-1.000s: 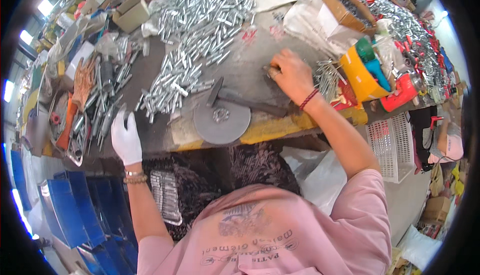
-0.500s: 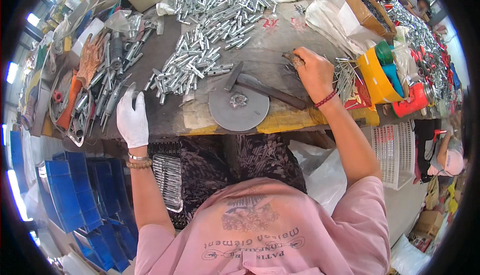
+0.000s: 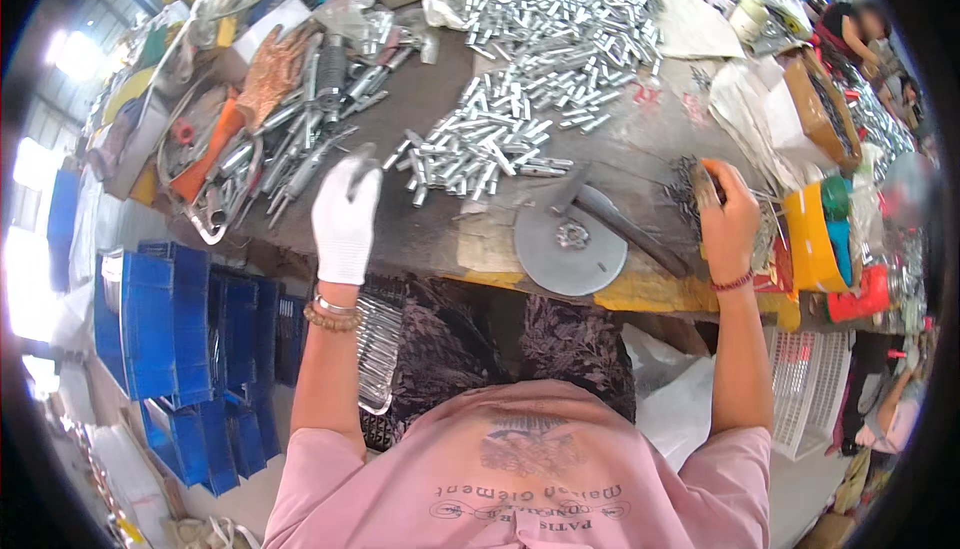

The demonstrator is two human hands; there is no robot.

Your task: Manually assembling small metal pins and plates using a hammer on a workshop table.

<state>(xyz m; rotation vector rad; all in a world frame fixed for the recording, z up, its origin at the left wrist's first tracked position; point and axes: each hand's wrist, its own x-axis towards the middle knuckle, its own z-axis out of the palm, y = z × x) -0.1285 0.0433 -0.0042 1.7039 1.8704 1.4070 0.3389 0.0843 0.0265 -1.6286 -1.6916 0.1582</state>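
Note:
My left hand [image 3: 345, 224], in a white glove with greyed fingertips, is at the bench's near edge, right of a bundle of metal rods and tubes [image 3: 305, 164]. Its thumb and fingers are apart, with nothing visible between them. My bare right hand [image 3: 732, 217] is closed beside a small heap of dark thin pieces [image 3: 684, 189]. A brownish thing [image 3: 708, 192] shows at its fingertips, too unclear to name. Between my hands lies a round grey metal disc [image 3: 545, 259] with a small metal ring-shaped piece [image 3: 572, 237] at its middle. Across the disc's edge rests a hammer [image 3: 630, 232].
Short silver metal tubes [image 3: 500, 134] are heaped over the bench's middle and back. A yellow container [image 3: 812, 239] and a red one [image 3: 858, 294] stand at right. An orange glove [image 3: 270, 74] lies at left. Blue bins [image 3: 160, 324] stand below left, a white basket [image 3: 805, 389] below right.
The view has swung left, so the bench appears further right. My right hand has come slightly nearer and to the right, beside the dark thin pieces. The hammer and disc stay in place.

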